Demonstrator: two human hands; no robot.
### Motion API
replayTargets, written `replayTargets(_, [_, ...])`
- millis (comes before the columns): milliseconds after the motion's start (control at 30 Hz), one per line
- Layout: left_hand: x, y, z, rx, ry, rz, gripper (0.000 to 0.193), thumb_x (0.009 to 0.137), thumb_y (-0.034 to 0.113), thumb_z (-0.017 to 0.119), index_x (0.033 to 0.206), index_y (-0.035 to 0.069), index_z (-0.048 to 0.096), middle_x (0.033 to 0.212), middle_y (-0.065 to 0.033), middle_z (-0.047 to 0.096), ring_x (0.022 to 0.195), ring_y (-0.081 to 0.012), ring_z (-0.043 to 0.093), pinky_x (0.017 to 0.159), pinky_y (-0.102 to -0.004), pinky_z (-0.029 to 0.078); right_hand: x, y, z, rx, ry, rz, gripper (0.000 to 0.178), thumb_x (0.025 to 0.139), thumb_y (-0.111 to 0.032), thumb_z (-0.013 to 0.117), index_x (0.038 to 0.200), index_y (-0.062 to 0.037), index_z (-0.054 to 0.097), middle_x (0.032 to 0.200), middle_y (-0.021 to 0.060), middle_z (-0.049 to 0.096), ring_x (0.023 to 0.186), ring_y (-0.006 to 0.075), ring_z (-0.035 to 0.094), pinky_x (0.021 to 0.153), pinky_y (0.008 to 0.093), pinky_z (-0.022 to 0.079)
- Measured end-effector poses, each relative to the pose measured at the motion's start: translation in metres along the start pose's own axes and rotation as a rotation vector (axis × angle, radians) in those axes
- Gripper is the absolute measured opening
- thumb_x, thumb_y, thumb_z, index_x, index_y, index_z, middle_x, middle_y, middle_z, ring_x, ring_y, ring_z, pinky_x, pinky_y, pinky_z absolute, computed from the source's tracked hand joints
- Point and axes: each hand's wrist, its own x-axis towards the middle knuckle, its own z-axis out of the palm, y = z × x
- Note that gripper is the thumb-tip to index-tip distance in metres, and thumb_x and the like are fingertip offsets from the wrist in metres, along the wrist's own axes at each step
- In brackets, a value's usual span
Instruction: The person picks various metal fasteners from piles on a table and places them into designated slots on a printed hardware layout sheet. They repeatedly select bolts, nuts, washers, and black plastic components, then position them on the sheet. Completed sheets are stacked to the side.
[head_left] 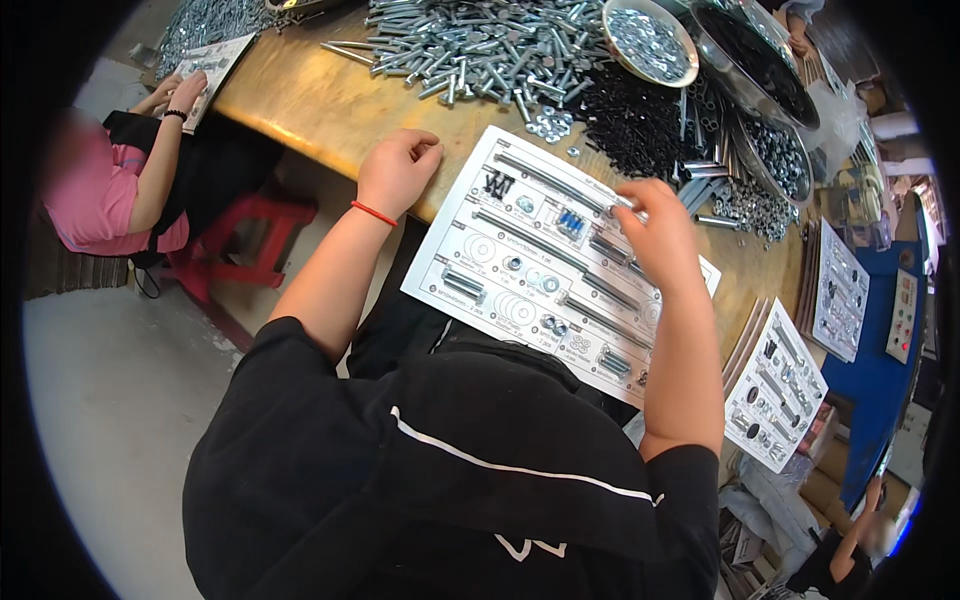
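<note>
A white printed card [450,245] lies tilted over the table edge in front of me, partly on my lap. Long bolts, nuts, washers and a small blue-tinted cluster [571,222] appear across its boxes; which are real and which printed, I cannot always tell. Over the card's upper right part, my right hand [655,230] has thumb and fingers pinched by the end of a long bolt [555,180]; what sits between the fingertips is unclear. My left hand [400,168] rests at the table edge left of the card, its fingers curled together and their inside hidden.
A heap of bolts [480,50] covers the far table [290,95]. Black screws [640,115], a bowl of washers [650,45] and loose nuts [765,205] lie at the far right. More cards [778,385] stand at right. A co-worker [120,190] sits by a red stool [245,245] at left.
</note>
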Motion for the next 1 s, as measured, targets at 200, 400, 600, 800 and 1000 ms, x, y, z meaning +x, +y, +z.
replayTargets(200, [-0.003, -0.003, 0.011, 0.092, 0.175, 0.203, 0.011, 0.082, 0.021, 0.067, 0.083, 0.012, 0.072, 0.078, -0.0039, 0.065, 0.074, -0.0236, 0.064, 0.063, -0.0356, 0.05, 0.081, -0.022, 0.057, -0.138, -0.049, 0.056, 0.023, 0.083, -0.019, 0.067, 0.102, -0.0064, 0.069, 0.102, 0.0116, 0.064, 0.095, 0.0305, 0.063, 0.081, 0.0401, 0.05])
replayTargets(400, [-0.004, -0.008, 0.008, 0.081, 0.185, 0.239, 0.006, 0.078, 0.018, 0.067, 0.076, 0.014, 0.071, 0.074, -0.0014, 0.063, 0.071, -0.0242, 0.062, 0.06, -0.0358, 0.05, 0.101, -0.034, 0.08, -0.272, -0.044, 0.144, 0.018, 0.082, -0.02, 0.067, 0.094, -0.0073, 0.069, 0.099, 0.0105, 0.066, 0.092, 0.0298, 0.065, 0.077, 0.0404, 0.052])
replayTargets(600, [-0.005, -0.007, 0.007, 0.031, 0.195, 0.244, 0.005, 0.077, 0.017, 0.067, 0.074, 0.015, 0.07, 0.072, -0.0004, 0.062, 0.07, -0.0232, 0.062, 0.057, -0.0353, 0.049, 0.104, -0.024, 0.071, -0.189, -0.041, 0.071, 0.018, 0.082, -0.015, 0.067, 0.097, -0.0068, 0.071, 0.084, 0.0107, 0.066, 0.077, 0.0262, 0.063, 0.07, 0.0378, 0.05])
replayTargets(800, [-0.004, -0.009, 0.005, 0.046, 0.187, 0.278, 0.005, 0.077, 0.017, 0.067, 0.072, 0.016, 0.069, 0.071, 0.0001, 0.062, 0.068, -0.0221, 0.062, 0.056, -0.0349, 0.049, 0.12, -0.031, 0.076, -0.349, -0.063, -0.033, 0.018, 0.084, -0.015, 0.064, 0.101, -0.0121, 0.07, 0.1, 0.009, 0.066, 0.091, 0.029, 0.064, 0.077, 0.0399, 0.051])
replayTargets(1000, [-0.004, -0.012, 0.007, 0.049, 0.223, 0.302, 0.006, 0.077, 0.018, 0.067, 0.071, 0.016, 0.068, 0.069, 0.0002, 0.061, 0.067, -0.022, 0.062, 0.056, -0.0352, 0.049, 0.125, -0.026, 0.068, -0.214, -0.11, 0.029, 0.015, 0.08, -0.011, 0.067, 0.094, -0.0063, 0.069, 0.09, 0.0108, 0.067, 0.083, 0.0285, 0.065, 0.074, 0.0381, 0.051])
